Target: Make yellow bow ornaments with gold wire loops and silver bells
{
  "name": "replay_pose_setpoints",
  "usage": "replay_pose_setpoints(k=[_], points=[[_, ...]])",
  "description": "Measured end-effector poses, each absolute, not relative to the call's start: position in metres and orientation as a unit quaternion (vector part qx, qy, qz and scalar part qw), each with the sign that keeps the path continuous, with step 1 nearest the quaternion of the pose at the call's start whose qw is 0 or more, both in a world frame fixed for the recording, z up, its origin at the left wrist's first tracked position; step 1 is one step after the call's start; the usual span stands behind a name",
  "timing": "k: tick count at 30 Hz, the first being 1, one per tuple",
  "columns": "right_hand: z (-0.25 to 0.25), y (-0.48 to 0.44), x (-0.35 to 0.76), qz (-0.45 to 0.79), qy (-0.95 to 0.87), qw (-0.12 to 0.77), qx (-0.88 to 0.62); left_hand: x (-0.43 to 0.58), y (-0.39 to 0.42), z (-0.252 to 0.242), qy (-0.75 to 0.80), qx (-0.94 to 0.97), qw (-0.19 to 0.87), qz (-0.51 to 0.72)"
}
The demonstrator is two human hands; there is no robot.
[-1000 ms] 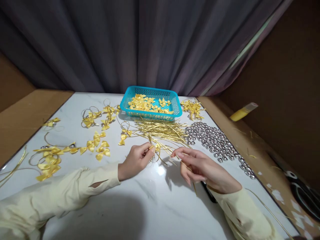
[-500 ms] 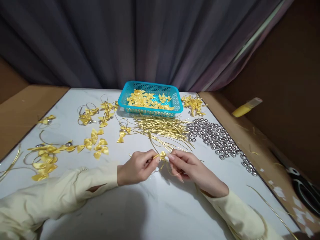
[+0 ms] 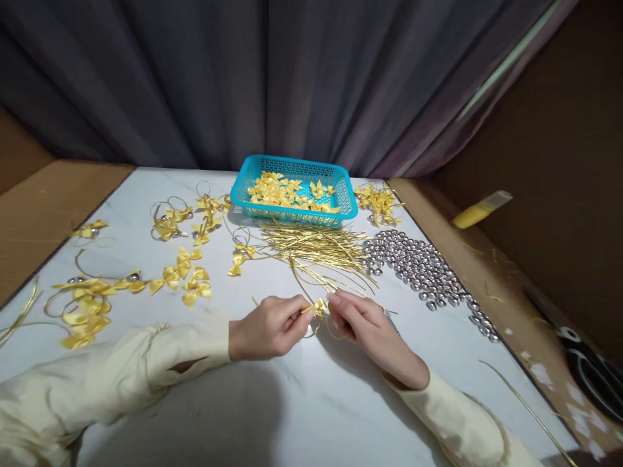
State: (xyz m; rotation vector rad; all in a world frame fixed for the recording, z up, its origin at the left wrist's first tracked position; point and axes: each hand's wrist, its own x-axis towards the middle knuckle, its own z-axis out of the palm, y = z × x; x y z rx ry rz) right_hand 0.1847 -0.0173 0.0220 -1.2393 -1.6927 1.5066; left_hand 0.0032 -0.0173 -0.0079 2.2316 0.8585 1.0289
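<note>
My left hand (image 3: 270, 327) and my right hand (image 3: 363, 324) meet over the white table (image 3: 302, 402), both pinching a small yellow ribbon bow (image 3: 320, 306) with a thin gold cord looped under it. The fingers of each hand are closed around the bow and cord. Just beyond them lies a pile of gold cords (image 3: 316, 250). Cream sleeves cover both forearms.
A blue basket (image 3: 292, 189) of yellow bows stands at the back centre. Several silver bells (image 3: 423, 269) lie to the right. Finished bows with cord loops (image 3: 180, 224) are scattered on the left. A yellow tube (image 3: 479, 211) and scissors (image 3: 591, 373) lie on the brown right ledge.
My right hand has moved left to meet my left hand at the bow, and both have drawn slightly nearer to me. The view has tilted a little.
</note>
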Motion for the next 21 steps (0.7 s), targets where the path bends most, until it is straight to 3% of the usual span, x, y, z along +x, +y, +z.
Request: replay_pose_setpoints(k=[5,17,21], points=[[0.0208,-0.0174,0.1845,0.524,-0.652,0.263,-0.48,0.0035,-0.0169,-0.0092,0.301,0.826,0.257,0.4],[0.0217,-0.0123,0.1811,0.645,-0.54,0.279,-0.463,0.0029,-0.0171,-0.0092,0.288,0.834,0.255,0.395],[0.0188,-0.0145,0.1837,0.546,-0.621,0.302,-0.474,0.003,-0.0169,-0.0087,0.291,0.83,0.267,0.395]])
